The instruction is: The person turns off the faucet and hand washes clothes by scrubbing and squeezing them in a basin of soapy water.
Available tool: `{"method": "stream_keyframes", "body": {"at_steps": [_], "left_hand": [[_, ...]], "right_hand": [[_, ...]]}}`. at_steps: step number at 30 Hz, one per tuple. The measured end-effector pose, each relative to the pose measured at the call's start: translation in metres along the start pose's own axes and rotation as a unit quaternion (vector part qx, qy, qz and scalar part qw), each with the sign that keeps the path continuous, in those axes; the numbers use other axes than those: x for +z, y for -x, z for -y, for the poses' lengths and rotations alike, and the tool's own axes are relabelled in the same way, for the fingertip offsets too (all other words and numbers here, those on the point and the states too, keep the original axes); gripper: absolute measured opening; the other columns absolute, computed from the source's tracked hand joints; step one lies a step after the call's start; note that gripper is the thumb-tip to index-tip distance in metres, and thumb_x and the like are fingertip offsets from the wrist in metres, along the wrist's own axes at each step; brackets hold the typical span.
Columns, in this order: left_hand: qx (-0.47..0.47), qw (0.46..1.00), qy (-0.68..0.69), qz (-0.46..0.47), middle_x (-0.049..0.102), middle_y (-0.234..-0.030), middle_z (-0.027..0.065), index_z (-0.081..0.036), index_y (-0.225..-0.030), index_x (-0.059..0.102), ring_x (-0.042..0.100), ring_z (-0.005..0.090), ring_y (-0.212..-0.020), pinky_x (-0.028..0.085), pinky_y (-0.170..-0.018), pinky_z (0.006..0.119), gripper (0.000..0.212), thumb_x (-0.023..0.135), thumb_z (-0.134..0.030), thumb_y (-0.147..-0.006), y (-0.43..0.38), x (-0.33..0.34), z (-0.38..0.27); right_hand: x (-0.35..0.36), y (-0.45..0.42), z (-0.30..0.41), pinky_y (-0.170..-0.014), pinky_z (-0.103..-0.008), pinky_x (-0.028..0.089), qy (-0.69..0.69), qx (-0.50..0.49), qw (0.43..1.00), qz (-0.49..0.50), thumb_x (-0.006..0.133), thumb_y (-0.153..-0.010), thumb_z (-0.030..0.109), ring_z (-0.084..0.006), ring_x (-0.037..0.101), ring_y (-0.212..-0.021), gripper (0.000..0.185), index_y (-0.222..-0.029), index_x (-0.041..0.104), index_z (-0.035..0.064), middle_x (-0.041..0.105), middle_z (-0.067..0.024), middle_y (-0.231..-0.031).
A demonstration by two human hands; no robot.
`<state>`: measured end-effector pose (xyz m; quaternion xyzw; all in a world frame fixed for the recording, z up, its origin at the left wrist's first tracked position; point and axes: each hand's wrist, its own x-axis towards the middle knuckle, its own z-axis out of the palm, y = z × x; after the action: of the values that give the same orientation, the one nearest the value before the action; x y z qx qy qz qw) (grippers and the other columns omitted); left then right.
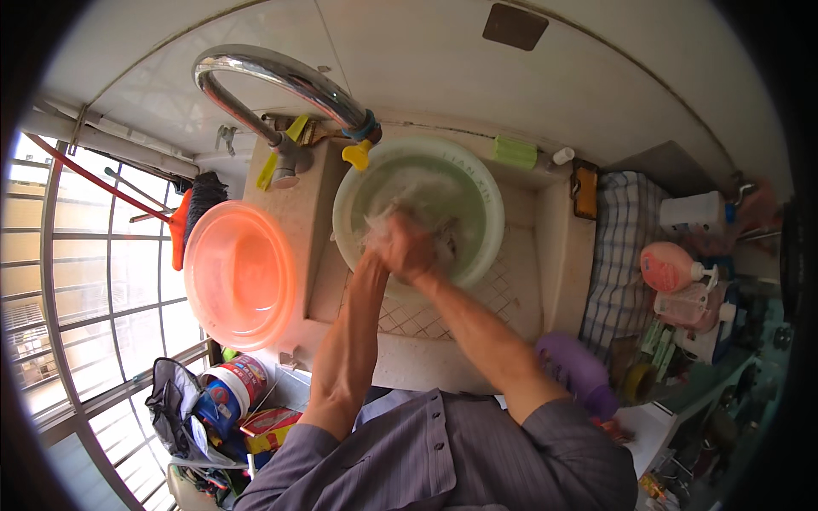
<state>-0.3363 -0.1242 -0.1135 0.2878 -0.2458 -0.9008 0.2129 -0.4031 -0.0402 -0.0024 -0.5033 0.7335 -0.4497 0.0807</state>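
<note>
A pale green plastic basin (493,220) stands in a stone laundry sink (524,255) and holds cloudy water (441,172). Inside it, my left hand (378,241) and my right hand (412,246) are pressed together, blurred by motion. Whitish wet cloth (378,222) shows between and around their fingers. My right hand covers part of my left, so its fingers are mostly hidden. More cloth, pale with dark patches (449,235), lies in the water just right of my hands.
A chrome faucet (287,67) with a yellow nozzle (356,155) arches over the basin's left rim. Left sits a coral plastic basin (239,274). On the right are a checked cloth (620,255), a purple bottle (575,364) and a pink pump bottle (668,267). A green scrub brush-like block (515,152) lies behind.
</note>
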Motion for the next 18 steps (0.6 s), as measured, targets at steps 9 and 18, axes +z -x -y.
{"method": "stream_keyframes", "body": {"at_steps": [9, 18], "left_hand": [[-0.035, 0.978, -0.178, -0.105, 0.06, -0.129, 0.0123, -0.003, -0.136, 0.053, 0.059, 0.0262, -0.114, 0.049, -0.096, 0.039, 0.053, 0.054, -0.041, -0.099, 0.046, 0.08, -0.039], [-0.074, 0.992, 0.092, -0.041, 0.061, -0.125, 0.0143, -0.006, -0.134, 0.054, 0.06, 0.0275, -0.114, 0.051, -0.095, 0.042, 0.053, 0.054, -0.043, -0.097, 0.029, 0.044, -0.032]], "right_hand": [[-0.037, -0.028, -0.106, -0.085, -0.0451, 0.052, 0.09, 0.251, 0.962, 0.06, 0.068, -0.087, 0.028, -0.0405, 0.063, -0.102, 0.044, -0.115, 0.057, -0.0041, 0.064, -0.0267, -0.108], [-0.017, 0.007, 0.044, -0.076, -0.0499, 0.052, -0.05, 0.111, 0.992, -0.003, 0.07, -0.083, 0.024, -0.0417, 0.065, -0.089, 0.032, -0.108, 0.061, 0.0054, 0.065, -0.0204, -0.091]]}}
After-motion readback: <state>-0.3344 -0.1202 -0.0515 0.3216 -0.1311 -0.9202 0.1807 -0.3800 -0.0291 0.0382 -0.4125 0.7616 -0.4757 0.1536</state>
